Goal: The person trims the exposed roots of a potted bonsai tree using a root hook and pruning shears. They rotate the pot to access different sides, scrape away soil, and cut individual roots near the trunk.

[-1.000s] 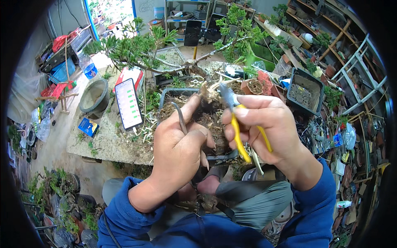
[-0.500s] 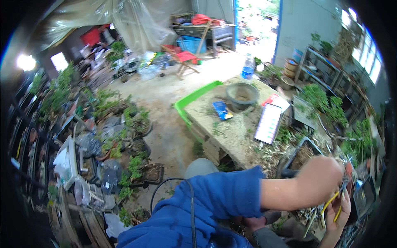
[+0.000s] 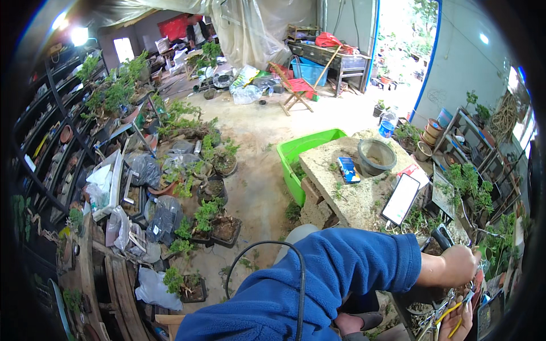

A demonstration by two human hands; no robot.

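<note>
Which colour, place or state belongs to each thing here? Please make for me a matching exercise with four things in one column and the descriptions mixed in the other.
Things
1. pliers
2. phone
3. tub
4. folding stool

Descriptions
A. bright green
B. yellow handles, in the right hand
C. red seat
D. lit screen, on the table

Pairs: 1-B, 2-D, 3-A, 4-C

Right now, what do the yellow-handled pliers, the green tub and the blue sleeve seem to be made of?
Yellow-handled pliers: the greyish head suggests metal; the evenly yellow grips, smooth plastic or rubber.
Green tub: likely plastic, slightly glossy, with uniform colour and rounded corners.
Blue sleeve: apparently matte fleece, with soft, thick folds.
</note>
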